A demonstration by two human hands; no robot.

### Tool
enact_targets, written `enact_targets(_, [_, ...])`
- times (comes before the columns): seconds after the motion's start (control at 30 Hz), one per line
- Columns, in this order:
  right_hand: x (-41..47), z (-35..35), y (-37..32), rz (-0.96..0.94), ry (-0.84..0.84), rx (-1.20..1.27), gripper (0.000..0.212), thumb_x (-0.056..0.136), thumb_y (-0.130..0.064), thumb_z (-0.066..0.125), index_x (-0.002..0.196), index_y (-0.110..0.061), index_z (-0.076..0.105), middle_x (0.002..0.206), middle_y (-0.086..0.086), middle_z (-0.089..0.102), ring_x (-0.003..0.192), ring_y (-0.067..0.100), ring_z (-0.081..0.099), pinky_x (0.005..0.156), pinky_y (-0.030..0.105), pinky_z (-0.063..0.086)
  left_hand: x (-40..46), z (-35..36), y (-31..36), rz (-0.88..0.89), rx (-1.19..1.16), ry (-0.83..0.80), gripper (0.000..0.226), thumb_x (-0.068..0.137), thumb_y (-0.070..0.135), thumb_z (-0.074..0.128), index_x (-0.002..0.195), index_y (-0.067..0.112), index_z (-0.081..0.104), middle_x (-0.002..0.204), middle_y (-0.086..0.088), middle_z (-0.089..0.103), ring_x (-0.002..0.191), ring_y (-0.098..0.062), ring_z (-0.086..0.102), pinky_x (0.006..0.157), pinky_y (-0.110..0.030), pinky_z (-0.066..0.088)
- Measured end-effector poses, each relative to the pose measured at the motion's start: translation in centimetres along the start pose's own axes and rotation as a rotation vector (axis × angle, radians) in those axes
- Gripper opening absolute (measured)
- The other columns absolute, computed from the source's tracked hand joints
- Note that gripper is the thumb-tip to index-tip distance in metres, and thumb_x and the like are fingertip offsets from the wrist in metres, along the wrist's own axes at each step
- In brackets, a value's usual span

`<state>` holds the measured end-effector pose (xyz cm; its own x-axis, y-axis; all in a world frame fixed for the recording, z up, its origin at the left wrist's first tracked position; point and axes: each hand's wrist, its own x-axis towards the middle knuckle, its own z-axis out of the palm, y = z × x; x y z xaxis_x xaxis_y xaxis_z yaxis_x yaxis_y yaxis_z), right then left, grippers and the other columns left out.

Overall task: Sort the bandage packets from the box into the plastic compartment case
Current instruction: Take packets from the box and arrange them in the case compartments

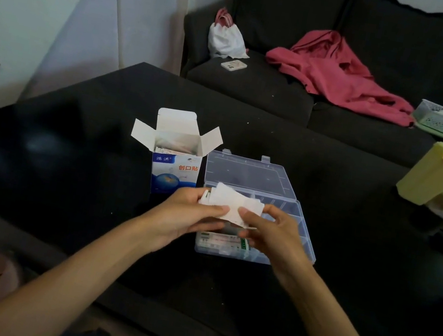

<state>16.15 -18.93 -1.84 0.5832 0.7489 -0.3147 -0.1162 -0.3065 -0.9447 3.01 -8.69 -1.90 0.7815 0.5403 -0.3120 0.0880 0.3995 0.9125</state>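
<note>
Both forearms reached forward over the black table [68, 158], meeting above the clear plastic compartment case [297, 225]. The left hand [191, 215] curled under and around a stack of white bandage packets [233, 204], thumb pressed on top; the right hand [274, 233] pinched the same stack's right end between thumb and fingers. The stack sat above the case's near-left compartments, where more packets [220, 241] lay. The open blue-and-white box [176, 159] stood just left of the case, its flaps up
</note>
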Motion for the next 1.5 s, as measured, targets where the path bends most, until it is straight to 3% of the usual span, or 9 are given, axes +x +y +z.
enact_targets(0.13, [0.2, -0.6, -0.3, -0.091, -0.003, -0.343, 0.019, 0.082, -0.025, 0.069, 0.100, -0.022, 0.062, 0.086, -0.005, 0.062, 0.068, 0.009, 0.059, 0.048, 0.012, 0.045, 0.1, -0.4, 0.1, -0.023, 0.147, 0.012, 0.023, 0.085, 0.005, 0.064, 0.107, 0.012, 0.065, 0.097, -0.003, 0.072, 0.087, -0.012, 0.071, 0.067, -0.019, 0.057])
enact_targets(0.33, [0.3, -1.3, -0.6, -0.155, -0.060, -0.306, 0.007, 0.084, -0.023, 0.066, 0.086, -0.029, 0.065, 0.078, -0.010, 0.065, 0.064, 0.004, 0.060, 0.048, 0.009, 0.043, 0.0, 0.0, -0.3, 0.060, 0.306, 0.076, 0.015, 0.082, 0.013, 0.070, 0.097, 0.011, 0.068, 0.081, 0.003, 0.074, 0.074, -0.005, 0.071, 0.056, -0.014, 0.053])
enact_targets(0.5, [1.0, -1.8, -0.2, 0.015, -0.025, -0.115, 0.007, 0.079, -0.029, 0.072, 0.085, -0.025, 0.070, 0.090, 0.000, 0.068, 0.087, 0.016, 0.057, 0.084, 0.035, 0.050, 0.0, 0.0, 0.0, 0.129, 0.351, 0.112, 0.004, 0.082, 0.018, 0.071, 0.084, 0.019, 0.067, 0.069, 0.010, 0.072, 0.069, -0.001, 0.069, 0.052, -0.012, 0.051])
enact_targets(0.63, [1.4, -2.2, -0.2, 0.011, -0.017, -0.146, 0.015, 0.076, -0.032, 0.074, 0.089, -0.025, 0.072, 0.093, 0.000, 0.070, 0.095, 0.019, 0.058, 0.081, 0.032, 0.048, -0.2, -0.3, 0.4, 0.156, 0.431, 0.133, 0.005, 0.079, 0.021, 0.072, 0.081, 0.019, 0.068, 0.067, 0.013, 0.072, 0.065, 0.001, 0.068, 0.048, -0.011, 0.047])
enact_targets(0.8, [1.1, -2.1, -0.3, 0.014, -0.170, -0.321, 0.020, 0.084, -0.027, 0.066, 0.104, -0.023, 0.069, 0.095, -0.001, 0.068, 0.088, 0.016, 0.055, 0.073, 0.026, 0.046, -0.4, -0.6, 0.4, 0.215, 0.507, 0.116, 0.006, 0.077, 0.023, 0.074, 0.078, 0.021, 0.068, 0.068, 0.012, 0.072, 0.062, 0.001, 0.066, 0.044, -0.011, 0.044])
enact_targets(1.07, [1.4, -2.1, 0.3, -0.143, -0.015, -0.252, 0.014, 0.085, -0.027, 0.065, 0.098, -0.025, 0.069, 0.092, -0.009, 0.068, 0.090, 0.009, 0.063, 0.073, 0.021, 0.052, -0.1, -1.6, 1.0, 0.092, 0.468, 0.132, 0.012, 0.078, 0.020, 0.073, 0.090, 0.019, 0.069, 0.078, 0.006, 0.074, 0.072, -0.001, 0.069, 0.050, -0.012, 0.048])
enact_targets(1.2, [0.9, -3.0, 0.4, -0.513, 0.002, -0.611, 0.012, 0.083, -0.029, 0.066, 0.094, -0.031, 0.070, 0.087, -0.021, 0.064, 0.085, 0.002, 0.062, 0.070, 0.016, 0.053, -0.4, -3.7, 1.8, 0.142, 0.344, 0.318, 0.009, 0.078, 0.017, 0.074, 0.086, 0.018, 0.068, 0.072, 0.006, 0.073, 0.062, 0.002, 0.067, 0.048, -0.012, 0.048])
enact_targets(1.4, [0.5, -2.4, 0.9, -0.693, -0.169, -1.098, 0.019, 0.083, -0.027, 0.066, 0.102, -0.028, 0.071, 0.092, -0.012, 0.053, 0.074, -0.003, 0.046, 0.061, 0.008, 0.038, -0.9, -4.6, 1.9, 0.162, 0.309, 0.399, 0.012, 0.077, 0.018, 0.075, 0.085, 0.021, 0.067, 0.071, 0.010, 0.071, 0.063, -0.001, 0.067, 0.046, -0.012, 0.047])
enact_targets(1.5, [0.5, -1.6, 0.2, -0.718, -0.231, -1.222, 0.022, 0.084, -0.023, 0.066, 0.106, -0.027, 0.070, 0.105, -0.007, 0.057, 0.080, -0.001, 0.046, 0.068, 0.009, 0.039, -0.9, -4.0, 1.7, 0.164, 0.318, 0.378, 0.011, 0.078, 0.017, 0.075, 0.081, 0.021, 0.065, 0.071, 0.010, 0.070, 0.068, -0.003, 0.066, 0.047, -0.011, 0.048])
